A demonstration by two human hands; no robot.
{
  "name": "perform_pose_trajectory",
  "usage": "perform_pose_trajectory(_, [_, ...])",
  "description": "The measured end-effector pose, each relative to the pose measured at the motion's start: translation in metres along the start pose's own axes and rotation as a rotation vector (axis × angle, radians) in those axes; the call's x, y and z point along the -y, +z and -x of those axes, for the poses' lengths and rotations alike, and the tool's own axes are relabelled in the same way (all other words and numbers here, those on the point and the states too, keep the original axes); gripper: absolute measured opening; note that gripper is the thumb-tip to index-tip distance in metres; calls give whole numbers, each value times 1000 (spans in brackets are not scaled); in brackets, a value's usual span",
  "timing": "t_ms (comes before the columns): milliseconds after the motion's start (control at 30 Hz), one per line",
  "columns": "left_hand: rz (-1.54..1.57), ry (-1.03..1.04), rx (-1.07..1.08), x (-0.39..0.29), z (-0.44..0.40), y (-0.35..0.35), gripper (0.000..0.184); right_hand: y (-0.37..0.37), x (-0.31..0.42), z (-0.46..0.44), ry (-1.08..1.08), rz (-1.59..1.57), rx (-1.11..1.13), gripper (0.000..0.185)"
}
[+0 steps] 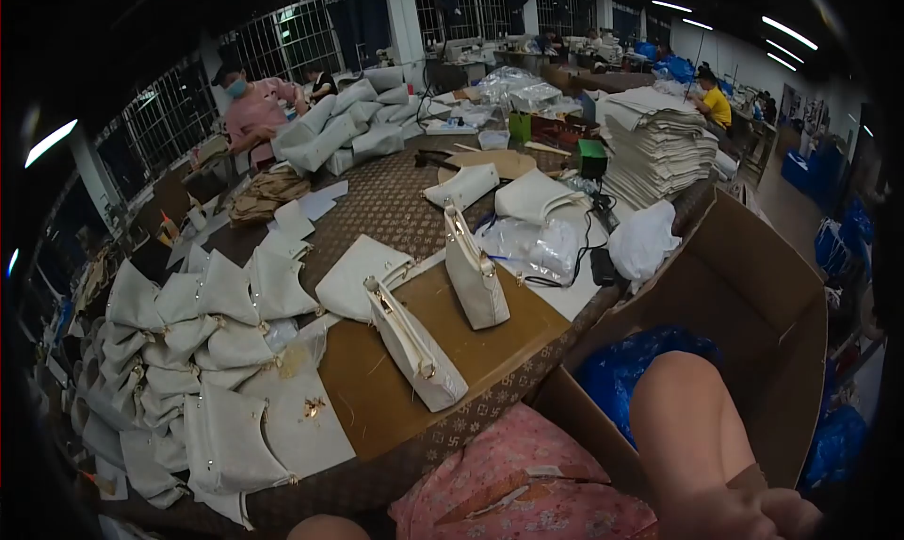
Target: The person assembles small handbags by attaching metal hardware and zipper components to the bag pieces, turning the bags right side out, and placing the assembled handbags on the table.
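Two white handbags with gold-coloured hardware, one nearer [419, 352] and one farther [476, 272], stand on a brown board [518, 338] at the table's front edge. Another white bag piece [363, 276] lies behind the nearer one. A bare bent limb, apparently my right arm, rises over an open cardboard box [753, 267]. What looks like my right hand [744, 516] is cut off at the lower right edge, its fingers not clear. Only a rounded bit of skin shows at the bottom left of centre; my left hand is not visible. Small gold-coloured metal parts [313, 408] lie left of the board.
White bags [226, 352] are piled at the left. Stacked pale sheets [654, 145] stand at the back right, near a white plastic bag [645, 243]. Blue plastic [612, 375] lies inside the box. A person in pink [256, 112] stands across the table.
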State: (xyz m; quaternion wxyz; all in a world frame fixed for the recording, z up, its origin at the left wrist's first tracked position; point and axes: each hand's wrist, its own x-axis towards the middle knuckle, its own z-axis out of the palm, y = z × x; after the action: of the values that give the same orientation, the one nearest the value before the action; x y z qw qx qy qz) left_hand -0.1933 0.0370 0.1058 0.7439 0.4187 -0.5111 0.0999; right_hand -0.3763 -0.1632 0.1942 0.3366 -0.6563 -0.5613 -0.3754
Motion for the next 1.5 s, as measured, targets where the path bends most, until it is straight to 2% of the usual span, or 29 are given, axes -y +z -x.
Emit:
perform_pose_trajectory(433, [-149,-30,-193,18,-1,-21,25,-6,-45,24,68,4,-44,41])
perform_pose_trajectory(533, [-263,-179,-236,43,0,-35,26,-8,-58,37,73,24,-116,40])
perform_pose_trajectory(600, [-393,-381,-120,69,3,-41,32,-8,-68,59,124,102,-212,39])
perform_pose_trajectory(633, [-385,-384,-132,79,7,-42,32,-6,-74,70,168,149,-269,39])
perform_pose_trajectory(700, [-526,-440,20,97,13,-44,40,5,-96,89,302,212,-361,38])
perform_pose_trajectory(733, [-522,-443,15,106,17,-46,40,14,-111,95,397,221,-378,37])
perform_pose_trajectory(833, [-598,-403,81,118,25,-49,44,56,-158,100,778,150,-301,36])
perform_pose_trajectory(867, [-626,-406,65,119,26,-48,45,72,-174,100,946,126,-247,41])
perform_pose_trajectory(933, [-652,-418,57,126,36,-50,46,87,-192,114,966,101,-211,43])
perform_pose_trajectory(1000, [-572,-634,-49,139,59,-57,33,99,-203,125,985,67,-195,41])
perform_pose_trajectory(1033, [-572,-643,-46,137,61,-58,33,102,-207,126,992,63,-199,41])
perform_pose_trajectory(1100, [-390,-614,-127,133,63,-59,19,104,-216,128,945,130,-165,28])
perform_pose_trajectory(1133, [-391,-619,-128,131,63,-61,19,104,-219,128,949,126,-165,28])
perform_pose_trajectory(1200, [-371,-460,-155,122,61,-68,12,104,-223,127,926,83,-168,15])
perform_pose_trajectory(1333, [-207,-439,-47,94,63,-98,11,102,-224,128,938,138,-203,13])
perform_pose_trajectory(1400, [-195,-674,-132,86,66,-101,14,103,-225,131,903,146,-175,14])
perform_pose_trajectory(1433, [-195,-681,-131,87,65,-100,14,104,-225,131,908,144,-177,14])
perform_pose_trajectory(1500, [-443,-661,151,95,56,-94,18,105,-226,129,930,115,-181,16])
